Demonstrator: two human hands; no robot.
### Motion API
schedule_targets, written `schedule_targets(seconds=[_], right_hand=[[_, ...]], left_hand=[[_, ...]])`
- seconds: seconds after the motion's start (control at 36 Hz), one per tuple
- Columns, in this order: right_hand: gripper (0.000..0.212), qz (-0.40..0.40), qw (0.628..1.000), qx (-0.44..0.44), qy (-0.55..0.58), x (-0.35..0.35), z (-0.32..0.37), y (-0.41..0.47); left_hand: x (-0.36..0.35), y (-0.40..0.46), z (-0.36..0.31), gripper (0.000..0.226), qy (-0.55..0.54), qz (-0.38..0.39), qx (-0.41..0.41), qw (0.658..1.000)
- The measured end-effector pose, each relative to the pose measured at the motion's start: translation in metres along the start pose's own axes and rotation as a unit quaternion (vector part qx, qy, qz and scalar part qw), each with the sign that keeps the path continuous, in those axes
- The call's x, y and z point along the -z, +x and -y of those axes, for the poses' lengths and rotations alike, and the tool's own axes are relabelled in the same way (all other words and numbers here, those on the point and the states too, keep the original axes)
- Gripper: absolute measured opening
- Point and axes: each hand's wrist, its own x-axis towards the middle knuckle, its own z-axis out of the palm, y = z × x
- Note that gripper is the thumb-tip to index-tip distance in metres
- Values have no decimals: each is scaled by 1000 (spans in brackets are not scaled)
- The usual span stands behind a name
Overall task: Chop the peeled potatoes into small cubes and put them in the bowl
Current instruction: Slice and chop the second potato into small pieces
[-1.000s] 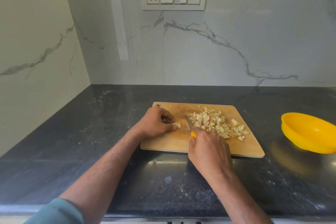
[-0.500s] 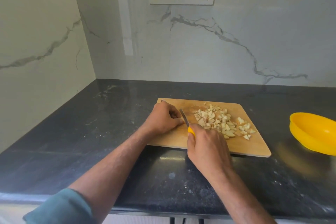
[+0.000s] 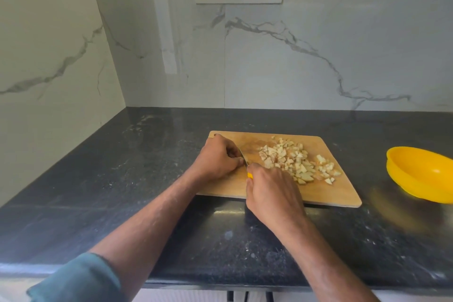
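potato cubes [image 3: 295, 162] heaped on cutting board [image 3: 343, 191], right of knife [image 3: 244, 158]. right hand [image 3: 272, 193] grips yellow knife handle. left hand [image 3: 217, 158] curled just beside blade; piece under it hidden. yellow bowl [image 3: 421, 174] on worktop [image 3: 122, 179], well right.

Bare counter [image 3: 367, 169] between board [image 3: 338, 193], bowl [image 3: 416, 179]

I see the cutting board [image 3: 338, 193] at frame centre on the counter [image 3: 122, 191], potato cubes [image 3: 294, 162] piled on its right half, my two hands meeting at its left half, and the bowl [image 3: 421, 174] apart at the right edge.
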Motion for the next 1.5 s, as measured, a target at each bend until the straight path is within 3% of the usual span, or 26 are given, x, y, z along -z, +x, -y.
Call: schedule_targets(seconds=[0.25, 0.39, 0.58, 0.78, 1.08, 1.28, 1.5], right_hand=[[14, -8, 998, -3, -56, 9, 12, -6], [31, 8, 999, -21, -28, 10, 0, -13], [34, -5, 999, -38, -8, 7, -5, -11], [35, -15, 999, -25, 23, 6, -9, -11], [32, -21, 999, -6, 46, 5, -8, -12], [33, -17, 999, -5, 42, 5, -8, -11], [34, -17, 999, -4, 49, 4, -9, -12]], left_hand=[[-4, -1, -2, 5, 39, -13, -6, 999], [-4, 0, -2, 5, 37, -18, -2, 999], [-2, -2, -1, 7, 14, -13, -3, 1000], [0, -3, -1, 25, -5, -10, 4, 1000], [3, -3, 3, 28, -22, 10, -21, 999], [-3, -3, -2, 7, 8, -23, -9, 1000], [0, -4, -2, 22, 9, -5, -12, 1000]])
